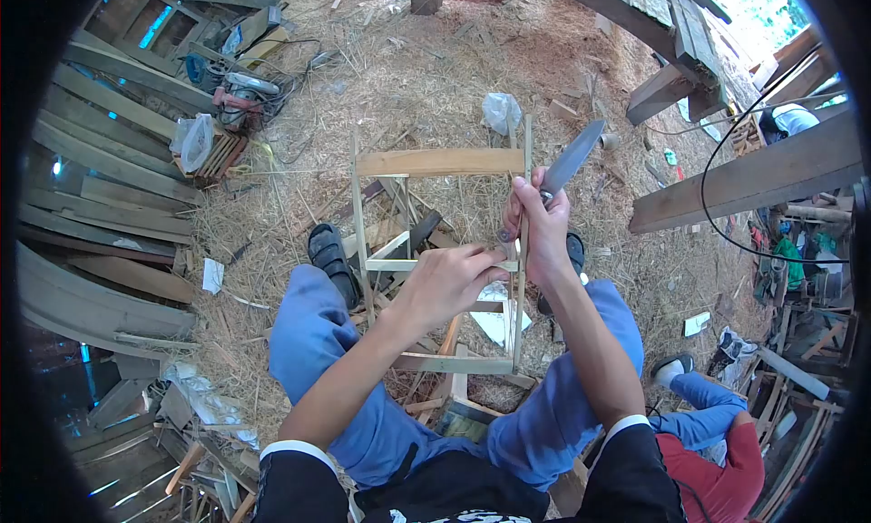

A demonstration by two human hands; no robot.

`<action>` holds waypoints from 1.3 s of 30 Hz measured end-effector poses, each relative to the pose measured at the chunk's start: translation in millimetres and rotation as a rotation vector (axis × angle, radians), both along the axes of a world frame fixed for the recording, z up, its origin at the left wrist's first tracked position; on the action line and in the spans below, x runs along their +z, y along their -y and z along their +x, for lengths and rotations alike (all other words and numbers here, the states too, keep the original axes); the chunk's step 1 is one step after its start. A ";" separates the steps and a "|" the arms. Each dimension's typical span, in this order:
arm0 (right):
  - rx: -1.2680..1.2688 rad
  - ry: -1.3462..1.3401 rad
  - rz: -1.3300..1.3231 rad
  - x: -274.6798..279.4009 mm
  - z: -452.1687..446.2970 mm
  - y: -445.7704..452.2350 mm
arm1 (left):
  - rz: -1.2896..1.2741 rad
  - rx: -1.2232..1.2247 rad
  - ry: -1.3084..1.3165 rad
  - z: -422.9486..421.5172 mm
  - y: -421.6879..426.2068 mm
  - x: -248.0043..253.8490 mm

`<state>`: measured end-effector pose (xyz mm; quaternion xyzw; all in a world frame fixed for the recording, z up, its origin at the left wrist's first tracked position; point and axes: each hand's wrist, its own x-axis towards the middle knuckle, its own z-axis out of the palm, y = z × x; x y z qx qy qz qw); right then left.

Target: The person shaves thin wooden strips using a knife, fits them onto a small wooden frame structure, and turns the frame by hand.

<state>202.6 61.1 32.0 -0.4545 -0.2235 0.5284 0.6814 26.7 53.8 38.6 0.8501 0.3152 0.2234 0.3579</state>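
My right hand (542,222) is closed around the handle of a knife (575,156), its broad blade pointing up and away to the right. Close below it, my left hand (449,280) has its fingers pinched together at the right end of a thin crossbar on a wooden frame (440,163); what lies between the fingertips is hidden. This light frame of slim posts and crossbars stands between my knees. The knife hand is beside the frame's right post, with the blade clear of the wood.
Straw and shavings cover the ground. A clear plastic bag (501,113) lies beyond the frame. Red power tools (238,106) sit near stacked boards at left. A thick beam (744,180) juts in from the right. Another person in red (717,469) sits at lower right.
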 end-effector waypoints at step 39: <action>0.089 -0.043 0.031 0.1 -4.4 -2.2 | -0.110 -0.020 -0.001 -7.3 -2.2 3.3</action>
